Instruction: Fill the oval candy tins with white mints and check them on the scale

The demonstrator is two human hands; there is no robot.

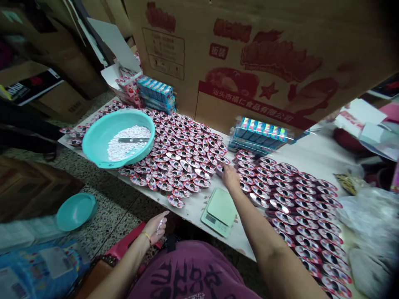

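My right hand (231, 177) reaches over the white table (199, 216), its fingertips at a red foil packet (220, 169) between two large fields of packets (296, 207). Whether it grips that packet, I cannot tell. A green digital scale (219, 212) lies just below that hand. My left hand (156, 226), wearing a yellow bracelet, is held off the table's front edge and pinches a small white piece (160, 224). A teal basin (93, 145) to the left holds white tablets (124, 145) and a flat dark blade (134, 140).
Shrink-wrapped blue boxes (258, 133) and another blue stack (155, 93) stand against a large printed cardboard carton (249, 62). Clear plastic bags (370, 220) lie at right. A teal dish (75, 211) rests on the speckled floor (115, 224) at left.
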